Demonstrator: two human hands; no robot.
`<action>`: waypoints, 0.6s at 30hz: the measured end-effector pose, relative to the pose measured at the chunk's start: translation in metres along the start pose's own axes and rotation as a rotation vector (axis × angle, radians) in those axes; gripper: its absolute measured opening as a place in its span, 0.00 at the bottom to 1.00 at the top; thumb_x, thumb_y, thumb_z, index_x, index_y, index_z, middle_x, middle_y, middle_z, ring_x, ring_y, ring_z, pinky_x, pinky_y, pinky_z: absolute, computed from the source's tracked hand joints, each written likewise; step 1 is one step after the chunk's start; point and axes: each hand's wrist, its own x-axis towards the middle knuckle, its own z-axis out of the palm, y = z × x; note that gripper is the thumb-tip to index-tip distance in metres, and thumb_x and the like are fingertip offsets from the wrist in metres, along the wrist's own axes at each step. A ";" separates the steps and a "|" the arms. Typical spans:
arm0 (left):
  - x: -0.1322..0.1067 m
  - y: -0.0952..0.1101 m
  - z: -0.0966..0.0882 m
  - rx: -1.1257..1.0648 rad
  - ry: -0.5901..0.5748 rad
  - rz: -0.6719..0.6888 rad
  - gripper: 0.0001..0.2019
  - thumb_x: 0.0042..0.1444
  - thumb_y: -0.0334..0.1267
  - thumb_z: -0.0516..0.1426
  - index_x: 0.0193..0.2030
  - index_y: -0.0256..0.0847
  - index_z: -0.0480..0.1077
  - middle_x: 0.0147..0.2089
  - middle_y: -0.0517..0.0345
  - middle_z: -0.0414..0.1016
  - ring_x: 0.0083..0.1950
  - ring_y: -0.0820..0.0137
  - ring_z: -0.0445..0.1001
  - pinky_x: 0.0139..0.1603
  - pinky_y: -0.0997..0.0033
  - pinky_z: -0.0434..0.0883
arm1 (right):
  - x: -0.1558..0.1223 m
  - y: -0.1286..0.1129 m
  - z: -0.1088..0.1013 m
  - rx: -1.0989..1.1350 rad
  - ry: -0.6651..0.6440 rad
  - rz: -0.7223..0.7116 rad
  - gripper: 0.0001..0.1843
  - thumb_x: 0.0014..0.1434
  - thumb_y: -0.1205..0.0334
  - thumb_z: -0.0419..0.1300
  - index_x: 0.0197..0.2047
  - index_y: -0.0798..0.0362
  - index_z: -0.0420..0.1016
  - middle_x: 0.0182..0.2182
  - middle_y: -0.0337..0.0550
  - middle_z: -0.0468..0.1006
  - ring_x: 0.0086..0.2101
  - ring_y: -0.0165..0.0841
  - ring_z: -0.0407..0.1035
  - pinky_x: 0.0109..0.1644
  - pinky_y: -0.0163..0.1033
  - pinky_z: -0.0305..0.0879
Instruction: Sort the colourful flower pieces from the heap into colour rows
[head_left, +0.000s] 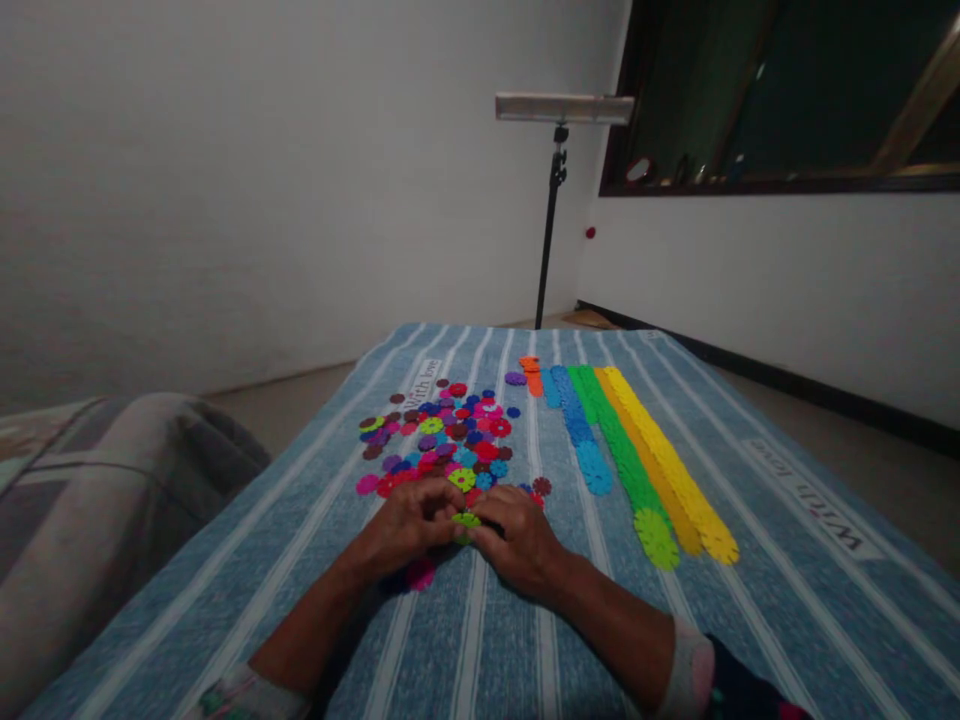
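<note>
Both hands meet at the near edge of a loose pile of small coloured snowflake discs on a blue striped cloth. My left hand and my right hand have curled fingers pinched together on lime-green discs held between them. A pink disc lies under my left wrist. To the right lie sorted rows of joined discs: orange, blue, green and yellow.
A folded grey blanket lies at the left of the cloth. A light bar on a black stand stands beyond the far edge. A dark window is in the right wall.
</note>
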 end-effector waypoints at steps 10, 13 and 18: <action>0.002 -0.011 0.003 -0.097 -0.027 0.014 0.14 0.44 0.42 0.66 0.33 0.34 0.72 0.23 0.63 0.65 0.25 0.78 0.61 0.25 0.78 0.59 | 0.007 0.002 -0.021 -0.037 -0.030 -0.022 0.04 0.62 0.68 0.61 0.36 0.51 0.77 0.31 0.38 0.78 0.36 0.32 0.70 0.44 0.38 0.59; 0.002 -0.008 0.004 -0.124 0.011 -0.029 0.15 0.43 0.42 0.67 0.33 0.35 0.73 0.25 0.61 0.68 0.26 0.77 0.64 0.26 0.77 0.62 | 0.013 0.003 -0.047 -0.084 -0.124 -0.034 0.05 0.62 0.67 0.60 0.36 0.51 0.77 0.31 0.39 0.78 0.35 0.32 0.71 0.43 0.37 0.62; 0.001 -0.004 0.002 -0.088 0.051 -0.068 0.14 0.42 0.44 0.66 0.32 0.36 0.73 0.26 0.59 0.72 0.26 0.75 0.67 0.26 0.75 0.65 | 0.007 0.011 -0.113 -0.210 -0.278 0.093 0.10 0.64 0.69 0.55 0.36 0.52 0.78 0.34 0.41 0.79 0.37 0.32 0.72 0.42 0.36 0.63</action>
